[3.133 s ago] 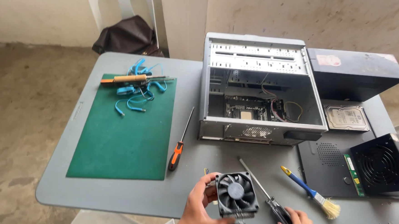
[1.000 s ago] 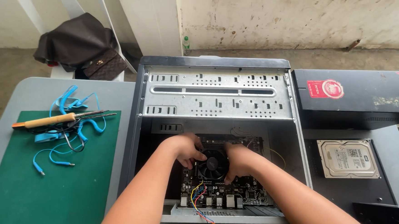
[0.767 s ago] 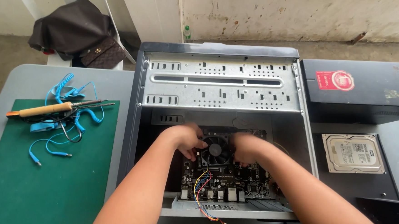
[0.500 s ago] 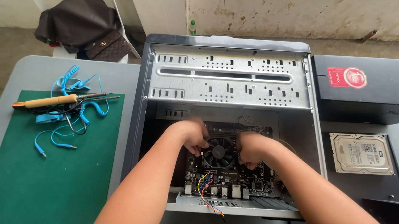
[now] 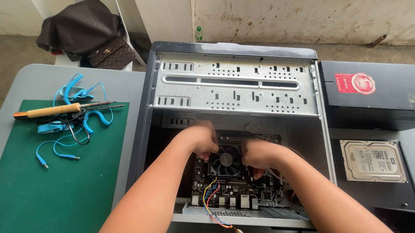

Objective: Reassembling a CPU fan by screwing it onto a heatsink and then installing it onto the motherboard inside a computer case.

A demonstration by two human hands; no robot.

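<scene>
An open desktop computer case (image 5: 237, 82) lies on its side on the grey table (image 5: 8, 120). Inside it sits a dark motherboard (image 5: 241, 191) with a black cooler fan (image 5: 227, 160) on top. My left hand (image 5: 201, 139) grips the fan's left edge. My right hand (image 5: 258, 154) grips its right edge. Both forearms reach into the case from below. The fan's coloured wire lead (image 5: 214, 207) hangs loose over the case's front lip, ending in a small plug.
A green mat (image 5: 42, 193) lies left of the case, with a wooden-handled tool (image 5: 51, 111) and blue coiled straps (image 5: 70, 123) at its top. A hard drive (image 5: 373, 161) rests on a black panel at right. A black box (image 5: 383, 95) stands behind it; a chair with a dark bag (image 5: 82, 29) is beyond the table.
Earlier I held the fan in front of the case at the table's edge. I have since leaned in over the case, and both hands now hold the fan down on the motherboard.
</scene>
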